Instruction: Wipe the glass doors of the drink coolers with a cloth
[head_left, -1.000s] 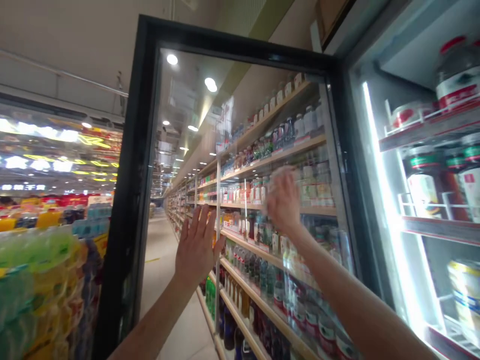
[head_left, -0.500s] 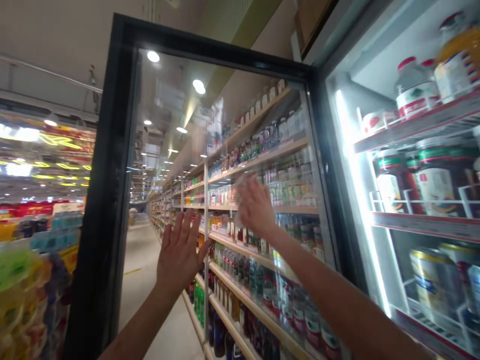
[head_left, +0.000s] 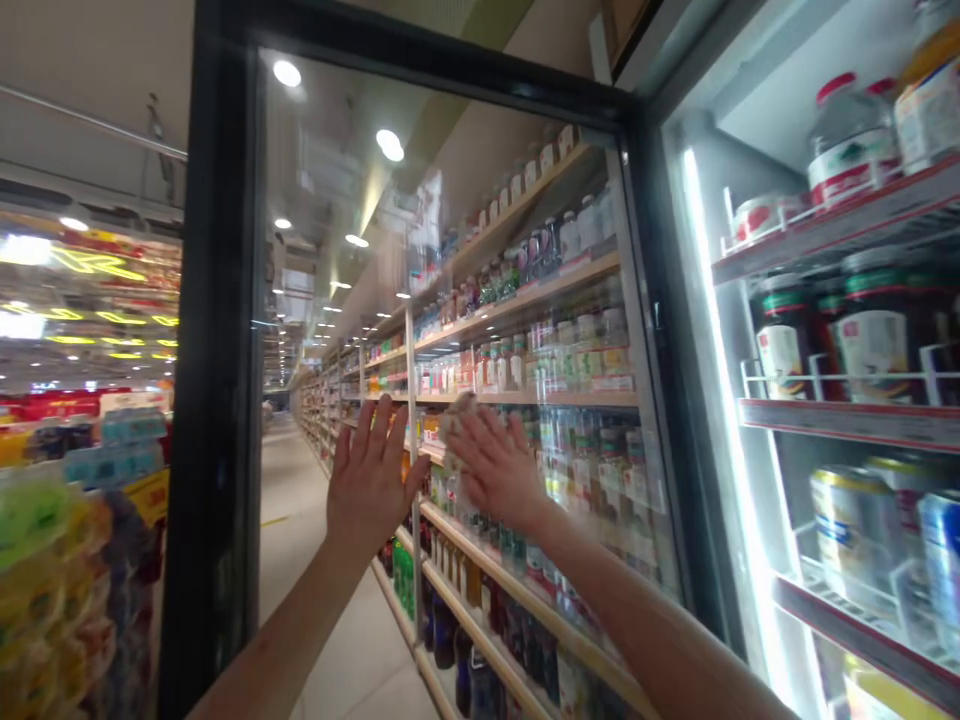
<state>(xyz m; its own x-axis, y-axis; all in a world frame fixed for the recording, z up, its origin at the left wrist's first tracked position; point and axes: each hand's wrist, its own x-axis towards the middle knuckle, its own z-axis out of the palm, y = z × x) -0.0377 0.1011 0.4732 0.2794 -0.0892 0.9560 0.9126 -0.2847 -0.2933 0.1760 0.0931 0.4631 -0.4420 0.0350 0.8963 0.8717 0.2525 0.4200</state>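
Note:
A glass cooler door (head_left: 221, 350) with a thick black frame stands swung open before me. My left hand (head_left: 367, 495) lies flat on the glass, palm forward and fingers stretched, with nothing under it that I can see. To its right, my right hand (head_left: 501, 475) presses a crumpled, pale cloth (head_left: 456, 415) against the pane. The cloth shows past the fingertips; the rest is hidden behind the hand. Both forearms reach up from the bottom edge.
On the right, the lit cooler holds dark jars (head_left: 874, 330), a red-capped bottle (head_left: 844, 150) and cans (head_left: 851, 530) on wire-fronted shelves. Through the glass appear long drink shelves (head_left: 517, 310) and an aisle floor (head_left: 292, 500). Packaged goods (head_left: 52, 560) are stacked at the left.
My right hand, with the cloth, has moved down and slightly left across the glass, closer to my left hand. My left hand stays flat on the pane. The view has shifted slightly.

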